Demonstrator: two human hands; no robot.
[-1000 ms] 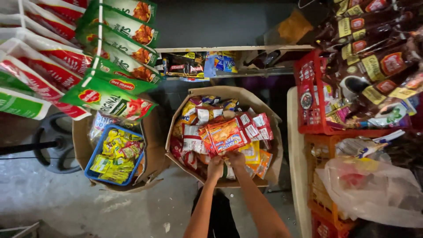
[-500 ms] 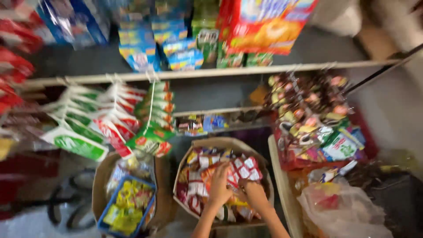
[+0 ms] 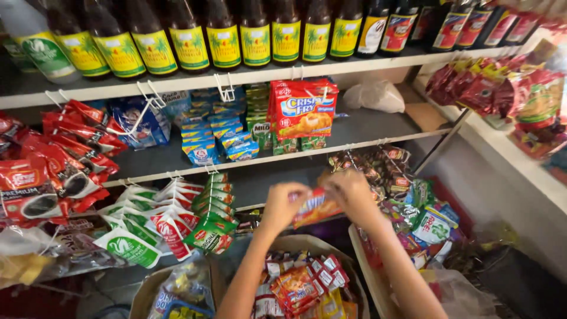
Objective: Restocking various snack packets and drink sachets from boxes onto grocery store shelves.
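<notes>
Shop shelves behind; left hand, right hand gripping orange-red packet.

Two bare forearms, no sleeves in view, left hand, right hand — no rings, no watch

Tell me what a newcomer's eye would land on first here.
Two raised hands, left hand and right hand, hold an orange snack packet at centre frame. Behind them hang red-orange breading mix packets from the middle shelf, and dark bottles with yellow labels line the top shelf.
</notes>
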